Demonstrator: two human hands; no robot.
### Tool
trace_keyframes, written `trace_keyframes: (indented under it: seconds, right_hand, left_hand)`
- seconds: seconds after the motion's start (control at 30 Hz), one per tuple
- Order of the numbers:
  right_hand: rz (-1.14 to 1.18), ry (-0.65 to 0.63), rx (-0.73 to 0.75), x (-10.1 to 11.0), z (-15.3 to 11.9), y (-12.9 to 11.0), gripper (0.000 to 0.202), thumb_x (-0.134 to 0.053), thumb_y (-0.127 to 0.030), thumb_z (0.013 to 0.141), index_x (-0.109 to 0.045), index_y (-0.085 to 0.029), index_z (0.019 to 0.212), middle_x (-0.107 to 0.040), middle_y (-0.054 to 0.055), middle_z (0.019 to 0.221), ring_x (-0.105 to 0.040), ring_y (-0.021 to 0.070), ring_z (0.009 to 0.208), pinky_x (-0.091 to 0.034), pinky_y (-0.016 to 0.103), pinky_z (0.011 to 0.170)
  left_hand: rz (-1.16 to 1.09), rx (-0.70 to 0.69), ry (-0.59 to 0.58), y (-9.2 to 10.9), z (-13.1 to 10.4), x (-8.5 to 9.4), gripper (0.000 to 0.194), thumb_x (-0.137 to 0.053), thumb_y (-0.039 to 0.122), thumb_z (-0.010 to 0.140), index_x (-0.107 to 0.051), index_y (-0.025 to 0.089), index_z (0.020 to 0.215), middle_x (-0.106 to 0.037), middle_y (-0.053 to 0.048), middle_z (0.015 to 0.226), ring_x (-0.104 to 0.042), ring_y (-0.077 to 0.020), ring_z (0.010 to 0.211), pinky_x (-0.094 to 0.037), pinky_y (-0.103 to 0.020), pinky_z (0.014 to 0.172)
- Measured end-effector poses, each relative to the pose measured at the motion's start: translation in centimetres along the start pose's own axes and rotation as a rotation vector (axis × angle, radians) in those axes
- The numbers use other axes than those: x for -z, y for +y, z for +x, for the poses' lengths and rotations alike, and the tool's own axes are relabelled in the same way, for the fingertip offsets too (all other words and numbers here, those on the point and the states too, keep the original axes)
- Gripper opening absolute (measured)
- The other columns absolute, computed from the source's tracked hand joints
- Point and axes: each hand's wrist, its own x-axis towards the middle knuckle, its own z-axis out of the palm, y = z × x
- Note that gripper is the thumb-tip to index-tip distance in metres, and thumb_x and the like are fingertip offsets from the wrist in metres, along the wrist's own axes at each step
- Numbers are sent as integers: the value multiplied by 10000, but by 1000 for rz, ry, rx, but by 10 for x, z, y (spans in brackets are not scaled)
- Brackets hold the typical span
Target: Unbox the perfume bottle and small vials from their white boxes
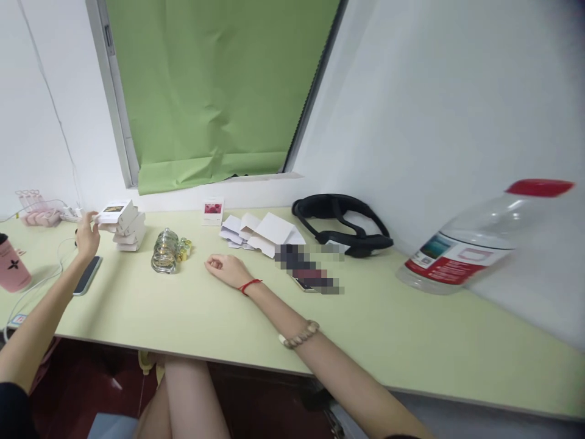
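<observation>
At the far left, my left hand (88, 236) has its fingers at the left edge of the top small white box (116, 210), which bears a dark picture. That box rests on a stack of similar white boxes (131, 235). My right hand (227, 269) lies on the table with its fingers curled in and nothing showing in them; a red string and a beaded bracelet circle that arm. Between the hands stand several clear glass jars (165, 251) in a row, with small yellow-capped bottles (183, 249) beside them.
Flattened white cartons (269, 235) lie behind my right hand, near a black headset (342, 225). A large red-capped plastic bottle (457, 256) stands on the right. A card with a pink picture (212, 211) leans at the wall. On the left are a phone (88, 276) and pink cup (13, 265).
</observation>
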Motion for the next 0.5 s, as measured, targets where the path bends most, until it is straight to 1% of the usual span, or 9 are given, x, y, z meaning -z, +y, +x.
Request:
trace_keyframes:
  seconds: [0.07,0.13,0.2,0.27,0.33,0.37,0.4,0.47,0.5]
  right_hand:
    - [-23,-13,10,-1,0,4,186,-516,-322,789,-652,-213,725,-680,1,721,-580,127,675,-344,232,605]
    - [-12,-28,-3,-3,1,8,212,-511,-345,789,-658,-205,731,-680,8,729,-581,132,683,-352,235,609]
    - [34,-42,-28,-4,1,12,240,-506,-371,785,-665,-195,747,-678,13,725,-584,134,681,-367,233,612]
    - [73,-62,-48,-4,1,13,270,-490,-388,789,-669,-189,761,-673,12,698,-586,134,666,-377,231,605]
    - [28,-64,-82,-3,0,10,257,-497,-383,788,-673,-196,772,-677,8,703,-587,137,668,-369,233,595]
    - [-12,-57,-109,-1,-2,8,233,-513,-370,782,-676,-204,789,-687,6,736,-591,140,681,-361,235,590]
    - [-50,-50,-132,0,-5,4,207,-528,-351,777,-678,-214,814,-697,4,772,-596,144,702,-353,236,589]
    - [-107,-69,-161,6,-13,-5,171,-560,-300,757,-677,-229,861,-707,-5,808,-605,149,720,-346,238,587]
    - [-127,-92,-149,11,-19,-10,161,-569,-276,751,-675,-231,863,-708,-9,806,-607,150,721,-345,238,584]
  left_hand:
    - [31,-97,-39,5,-9,11,476,-418,80,738,-490,186,1197,-538,-131,1230,-484,-257,1183,-382,-445,1007]
    - [18,-190,-43,17,-26,25,518,-415,75,748,-444,179,1255,-483,-144,1300,-424,-258,1253,-350,-445,1043]
    - [-15,-253,-49,36,-51,41,516,-452,114,772,-411,177,1282,-492,-149,1279,-457,-257,1218,-379,-444,1022]
    - [-47,-363,-66,58,-79,61,475,-467,151,802,-417,187,1273,-533,-145,1221,-512,-245,1153,-437,-426,964]
    - [-12,-557,-95,79,-109,85,433,-485,148,804,-467,233,1229,-574,-117,1191,-541,-230,1129,-464,-405,931]
    - [19,-714,-112,87,-125,99,412,-505,149,793,-508,273,1186,-598,-86,1179,-561,-219,1111,-478,-387,913]
    - [43,-897,-168,93,-141,115,396,-537,170,778,-544,321,1144,-620,-42,1169,-581,-202,1090,-491,-365,903]
    - [86,-1207,-302,100,-177,151,337,-590,288,754,-596,422,1062,-651,50,1118,-619,-165,1019,-529,-305,852]
    - [247,-1224,-310,102,-197,171,310,-602,327,744,-606,470,1019,-659,81,1087,-624,-166,1003,-545,-305,824]
